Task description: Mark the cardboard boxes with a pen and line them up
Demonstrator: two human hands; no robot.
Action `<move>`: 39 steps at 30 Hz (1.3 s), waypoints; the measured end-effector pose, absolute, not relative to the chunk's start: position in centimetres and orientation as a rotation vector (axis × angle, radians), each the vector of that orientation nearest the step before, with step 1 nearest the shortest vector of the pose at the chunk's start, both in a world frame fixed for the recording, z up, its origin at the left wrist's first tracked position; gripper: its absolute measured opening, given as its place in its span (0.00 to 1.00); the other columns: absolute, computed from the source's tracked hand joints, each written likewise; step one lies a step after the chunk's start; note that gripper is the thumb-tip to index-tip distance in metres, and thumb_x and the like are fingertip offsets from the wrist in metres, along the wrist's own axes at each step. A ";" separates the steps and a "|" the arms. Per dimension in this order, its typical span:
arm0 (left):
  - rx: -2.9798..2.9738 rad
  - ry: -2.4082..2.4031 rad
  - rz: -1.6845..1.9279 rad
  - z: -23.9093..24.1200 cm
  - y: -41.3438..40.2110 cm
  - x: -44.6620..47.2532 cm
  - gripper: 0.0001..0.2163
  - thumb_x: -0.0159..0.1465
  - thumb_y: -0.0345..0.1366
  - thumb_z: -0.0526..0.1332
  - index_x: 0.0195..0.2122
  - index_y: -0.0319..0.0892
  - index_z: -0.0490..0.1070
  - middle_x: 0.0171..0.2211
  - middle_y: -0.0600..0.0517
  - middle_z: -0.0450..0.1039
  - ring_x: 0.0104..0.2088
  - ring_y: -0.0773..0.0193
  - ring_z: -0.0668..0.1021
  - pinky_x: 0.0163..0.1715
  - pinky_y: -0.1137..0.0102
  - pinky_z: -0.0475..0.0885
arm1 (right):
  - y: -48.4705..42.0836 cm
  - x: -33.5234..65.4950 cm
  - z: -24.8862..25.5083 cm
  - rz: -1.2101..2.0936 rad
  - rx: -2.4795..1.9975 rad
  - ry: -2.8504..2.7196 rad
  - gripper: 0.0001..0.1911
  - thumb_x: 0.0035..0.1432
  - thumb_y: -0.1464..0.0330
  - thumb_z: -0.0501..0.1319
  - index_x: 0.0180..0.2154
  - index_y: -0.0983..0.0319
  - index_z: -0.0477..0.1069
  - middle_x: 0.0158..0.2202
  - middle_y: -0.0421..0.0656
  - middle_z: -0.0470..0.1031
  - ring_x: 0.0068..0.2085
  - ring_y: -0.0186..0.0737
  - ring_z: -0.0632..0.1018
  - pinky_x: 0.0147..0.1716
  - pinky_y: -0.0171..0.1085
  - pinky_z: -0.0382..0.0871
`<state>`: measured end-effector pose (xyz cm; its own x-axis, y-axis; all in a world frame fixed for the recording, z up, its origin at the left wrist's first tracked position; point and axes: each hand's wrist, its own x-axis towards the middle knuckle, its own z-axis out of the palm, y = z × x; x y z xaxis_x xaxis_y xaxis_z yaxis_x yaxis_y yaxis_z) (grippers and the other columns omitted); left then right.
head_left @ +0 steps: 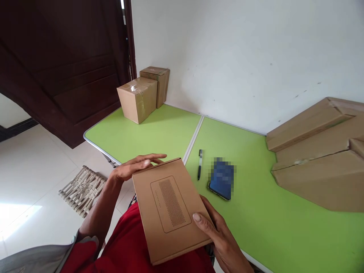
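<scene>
A flat brown cardboard box (167, 206) with a printed dotted rectangle on its lid is held over my lap, at the near edge of the green table (159, 132). My right hand (218, 235) grips its near right corner, thumb on top. My left hand (136, 167) lies along the box's far left edge with the fingers stretched out flat and touching it. A black pen (200, 163) and a blurred blue flat object (222, 182) lie on the table just beyond the box.
Two taped cardboard boxes (143, 94) stand at the table's far left corner against the white wall. Stacked flat cardboard sheets (321, 151) cover the right side. A dark wooden door (62, 68) and a woven mat (82, 189) on the tiled floor are to the left.
</scene>
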<state>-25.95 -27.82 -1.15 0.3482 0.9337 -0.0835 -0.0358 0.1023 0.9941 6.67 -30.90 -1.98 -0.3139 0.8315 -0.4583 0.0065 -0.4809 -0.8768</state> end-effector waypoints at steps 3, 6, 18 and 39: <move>1.044 0.830 1.050 -2.8 -28.0 -26.0 0.40 0.68 0.70 0.57 0.67 0.43 0.75 0.67 0.37 0.74 0.66 0.35 0.76 0.64 0.49 0.70 | -31.1 6.1 -4.0 1.978 -1.294 -0.786 0.36 0.56 0.46 0.74 0.62 0.52 0.77 0.64 0.47 0.79 0.66 0.63 0.77 0.62 0.56 0.75; 0.971 0.798 1.111 -3.3 -28.0 -24.9 0.43 0.65 0.73 0.57 0.66 0.40 0.76 0.66 0.36 0.76 0.66 0.35 0.76 0.65 0.49 0.69 | -31.5 5.6 -5.9 2.118 -1.231 -0.679 0.29 0.61 0.43 0.69 0.54 0.55 0.83 0.58 0.46 0.84 0.61 0.64 0.81 0.56 0.58 0.80; 1.105 0.990 1.142 -1.2 -27.7 -21.5 0.45 0.60 0.80 0.49 0.43 0.38 0.78 0.34 0.43 0.79 0.32 0.56 0.79 0.34 0.65 0.73 | -33.5 3.6 -7.9 2.167 -1.186 -1.087 0.30 0.61 0.39 0.66 0.57 0.46 0.82 0.63 0.39 0.80 0.68 0.61 0.75 0.66 0.56 0.72; 1.718 1.546 0.536 0.2 -26.6 -18.7 0.33 0.74 0.67 0.45 0.32 0.43 0.71 0.32 0.51 0.72 0.33 0.58 0.72 0.35 0.65 0.63 | -31.5 5.8 -4.8 1.641 -1.339 -1.456 0.41 0.61 0.43 0.68 0.66 0.55 0.64 0.63 0.50 0.76 0.61 0.60 0.77 0.58 0.50 0.72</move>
